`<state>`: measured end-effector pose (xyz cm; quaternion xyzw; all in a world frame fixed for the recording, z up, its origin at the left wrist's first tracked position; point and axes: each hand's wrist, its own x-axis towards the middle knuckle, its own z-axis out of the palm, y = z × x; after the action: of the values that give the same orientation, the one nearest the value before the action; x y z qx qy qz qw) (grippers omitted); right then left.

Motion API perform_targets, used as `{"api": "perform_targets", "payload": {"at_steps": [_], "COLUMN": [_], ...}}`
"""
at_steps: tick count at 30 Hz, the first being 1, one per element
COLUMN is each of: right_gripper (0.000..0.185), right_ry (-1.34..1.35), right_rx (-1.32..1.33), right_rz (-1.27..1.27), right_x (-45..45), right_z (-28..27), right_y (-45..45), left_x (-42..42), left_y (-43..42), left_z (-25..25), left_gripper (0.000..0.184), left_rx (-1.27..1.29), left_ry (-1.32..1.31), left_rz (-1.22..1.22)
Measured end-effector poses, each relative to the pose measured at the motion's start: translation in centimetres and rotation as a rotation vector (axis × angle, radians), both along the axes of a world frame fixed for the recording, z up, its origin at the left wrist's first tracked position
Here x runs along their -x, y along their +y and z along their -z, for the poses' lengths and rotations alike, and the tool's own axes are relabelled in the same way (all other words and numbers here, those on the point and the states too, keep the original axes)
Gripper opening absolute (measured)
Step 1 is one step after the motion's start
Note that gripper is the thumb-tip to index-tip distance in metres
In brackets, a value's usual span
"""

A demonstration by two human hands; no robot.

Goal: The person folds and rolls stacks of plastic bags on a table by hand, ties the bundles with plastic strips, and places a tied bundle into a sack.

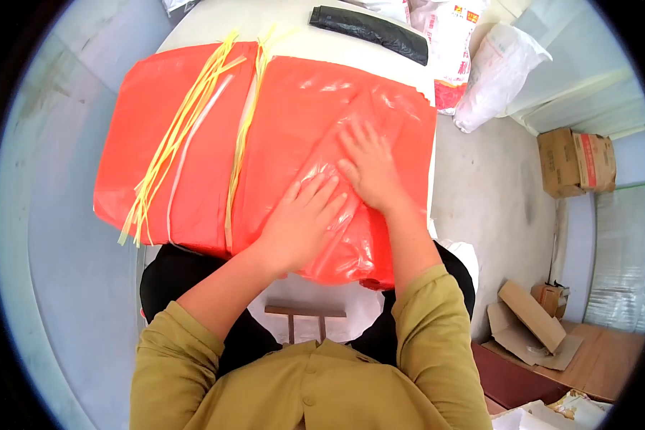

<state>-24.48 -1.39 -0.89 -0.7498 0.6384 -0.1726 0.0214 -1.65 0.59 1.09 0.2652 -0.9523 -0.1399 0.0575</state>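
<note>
A stack of red plastic bags (294, 107) lies in front of me, its near edge hanging over the table's edge. My left hand (301, 218) rests on the red plastic with its fingers spread. Further right, my right hand (371, 168) also lies flat on it, fingers apart. The plastic is wrinkled and shiny around both hands. To the left sits another red stack (140, 122), with a bundle of yellow strips (186, 136) across it. More yellow strips (242, 143) and a thin white cord (192, 136) run along the gap between the stacks.
A black rolled plastic bundle (369, 32) lies at the back of the pale table (265, 18). White sacks (498, 75) stand beyond it at the right. Cardboard boxes (577, 161) are by the right wall, and an opened carton (530, 326) lies on a brown surface (602, 355) at lower right.
</note>
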Motion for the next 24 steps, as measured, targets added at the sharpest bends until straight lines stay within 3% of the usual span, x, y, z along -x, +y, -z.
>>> {"api": "perform_targets", "payload": {"at_steps": [3,6,12,15,18,24], "right_gripper": [0.063,0.066,0.069,0.076,0.071,0.08], "right_ry": [-0.03,-0.426,-0.557,-0.258,-0.463,-0.424], "right_rx": [0.197,0.118,0.131,0.276,0.186,0.032], "right_rz": [0.322,0.511,0.528,0.475,0.554,0.396], "right_x": [3.3,4.2,3.7,5.9,4.0,-2.5], "right_z": [1.4,0.5,0.7,3.4,-0.2,-0.2], "right_y": [-2.0,-1.8,-4.5,-5.9,-2.6,4.6], "left_x": [0.0,0.2,0.1,0.0,-0.2,-0.4], "left_y": [0.1,0.0,-0.1,0.1,0.1,0.5], "left_z": [0.0,-0.3,-0.7,-0.6,-0.8,-0.4], "left_gripper": [0.071,0.071,0.068,0.067,0.066,0.064], "left_rx": [0.01,-0.031,-0.047,-0.081,-0.104,-0.125], "left_ry": [0.003,-0.005,-0.046,-0.005,0.046,0.107], "left_rz": [0.0,-0.007,0.023,0.016,0.001,-0.032]}}
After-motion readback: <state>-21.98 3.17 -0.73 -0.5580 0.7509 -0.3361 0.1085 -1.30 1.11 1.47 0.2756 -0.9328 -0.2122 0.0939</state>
